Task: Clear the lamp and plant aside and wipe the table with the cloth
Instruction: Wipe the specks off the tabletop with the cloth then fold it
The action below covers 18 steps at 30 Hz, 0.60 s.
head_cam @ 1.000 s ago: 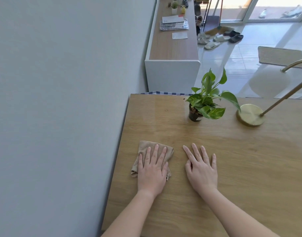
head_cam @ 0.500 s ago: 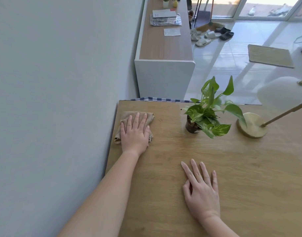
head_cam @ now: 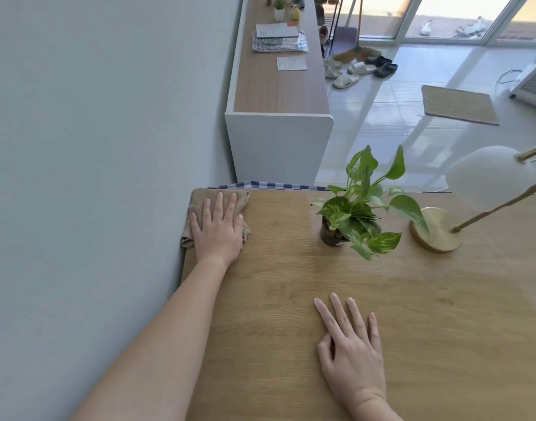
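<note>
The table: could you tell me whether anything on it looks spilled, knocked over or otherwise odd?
Nothing stands out. The plant and lamp stand upright on the table, the left hand presses the cloth flat at the far corner, and no spill shows.

Wooden table [head_cam: 291,299] carries cloth [head_cam: 199,202], potted plant [head_cam: 354,214], brass lamp [head_cam: 433,230]

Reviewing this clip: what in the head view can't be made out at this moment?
- Cloth: mostly covered by the left hand; its full shape is hidden.
- Lamp: the stem and arm run off the right frame edge.
- Plant: its pot is largely screened by its own leaves.
- Table: near and right edges are cut off by the frame.
- Papers on the far counter: too small to read.
</note>
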Motion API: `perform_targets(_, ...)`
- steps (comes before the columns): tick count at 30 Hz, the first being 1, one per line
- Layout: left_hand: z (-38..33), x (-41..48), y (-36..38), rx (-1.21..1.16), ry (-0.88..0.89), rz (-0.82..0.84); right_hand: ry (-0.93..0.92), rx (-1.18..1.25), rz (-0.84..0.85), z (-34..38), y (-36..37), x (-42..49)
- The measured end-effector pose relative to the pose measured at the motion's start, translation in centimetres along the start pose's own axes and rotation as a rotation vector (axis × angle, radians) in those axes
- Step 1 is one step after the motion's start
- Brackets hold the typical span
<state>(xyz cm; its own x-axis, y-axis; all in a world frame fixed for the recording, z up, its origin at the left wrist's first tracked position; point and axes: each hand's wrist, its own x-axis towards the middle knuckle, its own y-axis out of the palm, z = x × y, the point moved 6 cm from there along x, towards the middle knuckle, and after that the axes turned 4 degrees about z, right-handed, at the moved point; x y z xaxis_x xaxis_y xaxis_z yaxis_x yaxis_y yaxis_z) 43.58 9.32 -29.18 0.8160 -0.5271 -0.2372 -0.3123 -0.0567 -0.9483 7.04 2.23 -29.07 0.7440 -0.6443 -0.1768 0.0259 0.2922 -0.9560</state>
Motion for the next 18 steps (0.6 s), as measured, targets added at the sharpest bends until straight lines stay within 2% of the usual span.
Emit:
perform_targets(8,0.3,-8.4,2.4,0.037,0.048,-0.004,0.005,0.016,0.040,0.7,-0.6,-0.1)
perform_targets(18,-1.8,-20.2,5.4,-0.077,0.115,-0.010,-0.019,0.015,0.037,1.2,-0.8,0.0)
